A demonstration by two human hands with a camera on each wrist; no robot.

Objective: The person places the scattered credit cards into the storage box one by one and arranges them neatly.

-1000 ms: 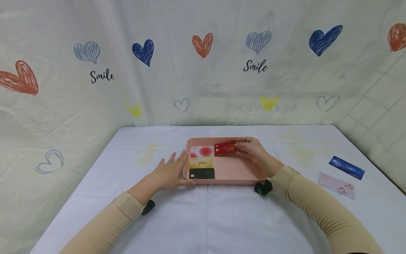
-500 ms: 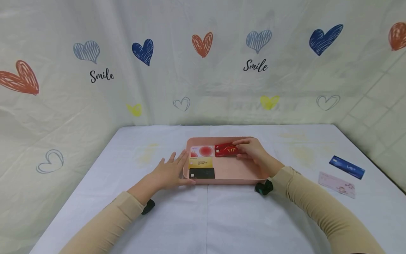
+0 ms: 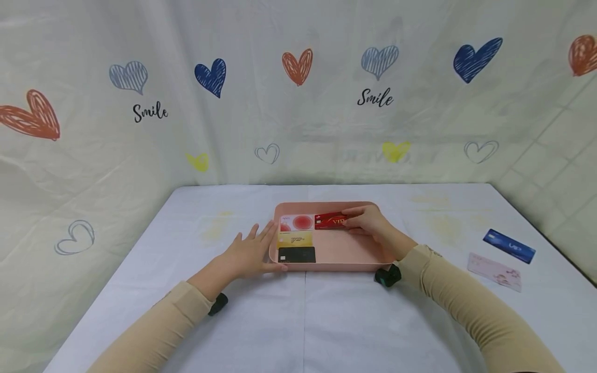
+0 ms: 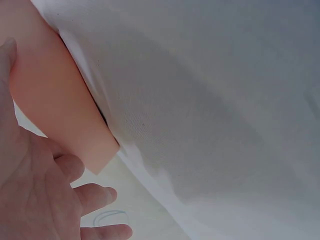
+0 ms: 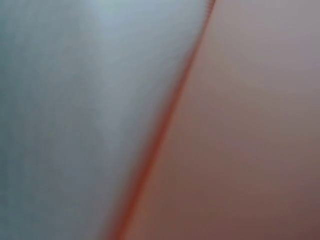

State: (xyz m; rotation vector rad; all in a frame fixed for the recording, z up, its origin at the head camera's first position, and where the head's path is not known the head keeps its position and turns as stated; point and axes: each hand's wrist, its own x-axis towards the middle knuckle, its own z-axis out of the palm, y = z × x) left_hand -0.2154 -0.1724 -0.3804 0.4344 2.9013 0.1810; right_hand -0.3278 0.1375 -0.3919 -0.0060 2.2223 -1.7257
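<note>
My right hand [image 3: 371, 224] pinches the right end of a red VIP card [image 3: 328, 220] over the upper part of a pink tray [image 3: 352, 248]. The card's left end meets a white card with red circles [image 3: 297, 223]. Below that one, a gold card [image 3: 295, 239] and a black card [image 3: 297, 255] lie stacked in a column along the tray's left side. My left hand [image 3: 248, 254], fingers spread, rests against the tray's left wall; the left wrist view has the tray's outer wall [image 4: 60, 95] beside the palm. Only blurred tray and cloth fill the right wrist view.
On the white-covered table [image 3: 261, 321], a blue VIP card [image 3: 509, 246] and a pale pink flowered card [image 3: 495, 272] lie to the right. A white curtain with printed hearts [image 3: 298, 67] hangs behind the table.
The red card shifts slightly in the right hand, first right, then back left against the white-and-red card, its near edge tipping. The left hand and the tray stay put.
</note>
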